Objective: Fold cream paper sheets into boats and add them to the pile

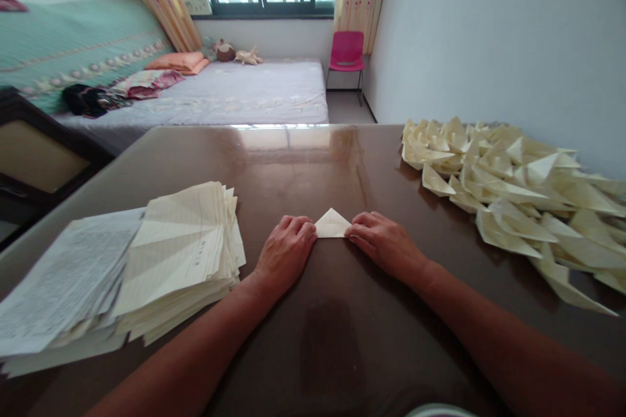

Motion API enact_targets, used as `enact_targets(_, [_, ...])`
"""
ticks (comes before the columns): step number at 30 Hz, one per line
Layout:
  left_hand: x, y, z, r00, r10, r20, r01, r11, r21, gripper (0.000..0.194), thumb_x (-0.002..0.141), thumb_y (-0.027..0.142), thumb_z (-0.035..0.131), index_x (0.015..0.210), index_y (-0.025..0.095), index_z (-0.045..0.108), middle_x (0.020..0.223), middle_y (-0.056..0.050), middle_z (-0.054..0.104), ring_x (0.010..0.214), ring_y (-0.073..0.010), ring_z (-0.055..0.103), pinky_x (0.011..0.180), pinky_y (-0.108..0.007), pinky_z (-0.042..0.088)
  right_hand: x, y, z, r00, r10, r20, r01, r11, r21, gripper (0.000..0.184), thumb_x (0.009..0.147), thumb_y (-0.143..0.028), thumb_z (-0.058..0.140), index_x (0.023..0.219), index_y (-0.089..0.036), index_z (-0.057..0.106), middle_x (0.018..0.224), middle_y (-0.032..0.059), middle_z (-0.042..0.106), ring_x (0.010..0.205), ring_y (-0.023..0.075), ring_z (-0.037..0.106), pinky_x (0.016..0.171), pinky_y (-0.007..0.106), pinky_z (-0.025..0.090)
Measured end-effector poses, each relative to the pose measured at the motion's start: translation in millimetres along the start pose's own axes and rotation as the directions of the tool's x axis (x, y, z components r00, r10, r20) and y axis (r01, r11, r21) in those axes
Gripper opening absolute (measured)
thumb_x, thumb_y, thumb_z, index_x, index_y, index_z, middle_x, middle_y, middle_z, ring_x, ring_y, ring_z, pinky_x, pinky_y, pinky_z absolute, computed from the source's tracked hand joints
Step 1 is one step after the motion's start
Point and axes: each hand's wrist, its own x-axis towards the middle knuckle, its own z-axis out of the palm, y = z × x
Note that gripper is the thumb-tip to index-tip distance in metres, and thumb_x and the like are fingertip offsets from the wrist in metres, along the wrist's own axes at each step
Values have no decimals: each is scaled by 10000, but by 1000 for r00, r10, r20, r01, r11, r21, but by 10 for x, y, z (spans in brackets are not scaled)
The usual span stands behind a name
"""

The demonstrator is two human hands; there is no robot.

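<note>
A small cream sheet of paper folded into a triangle (332, 224) lies at the middle of the brown table (313, 326), its point facing away from me. My left hand (287, 244) is closed over its left corner, the fingers curled together. At the right corner my right hand (384, 241) pinches the paper between thumb and fingers. Both hands rest low on the table top. The fingertips partly hide the two lower corners of the folded paper.
A stack of cream lined sheets (176, 254) and printed pages (63, 280) lies to the left. Many folded paper boats (513, 182) are heaped at the right by the wall. Beyond the table are a bed (274, 91) and a pink chair (347, 52).
</note>
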Motion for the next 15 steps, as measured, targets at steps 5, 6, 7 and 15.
enact_targets(5, [6,-9,-26,986,-157,46,162,981,-103,200,917,314,505,1085,221,562,1021,-33,636,975,-215,528,837,-352,469,-13,4,62,996,-76,-53,82,990,116,231,960,-279,454,961,-257,683,1023,31,657,899,170,513,824,292,431])
enact_targets(6, [7,-15,-35,981,-183,60,190,973,-130,216,907,316,520,1103,233,557,1007,-24,637,971,-211,535,828,-345,470,-14,2,78,995,-78,-63,85,988,126,232,961,-281,451,954,-255,681,1022,31,659,902,172,512,827,295,432])
enact_targets(7, [8,-23,-42,976,-204,75,213,965,-155,239,894,313,541,1122,243,550,992,-15,637,964,-206,543,821,-338,470,-14,0,94,994,-77,-73,86,987,132,230,961,-284,451,947,-250,679,1019,32,660,905,175,512,830,298,433])
enact_targets(15, [42,-49,-70,948,-262,183,302,920,-250,433,793,317,669,1199,242,538,944,-5,644,902,-196,571,781,-321,469,2,-1,149,993,4,-121,16,987,163,152,931,-293,512,894,-209,633,923,47,661,888,187,519,819,310,432])
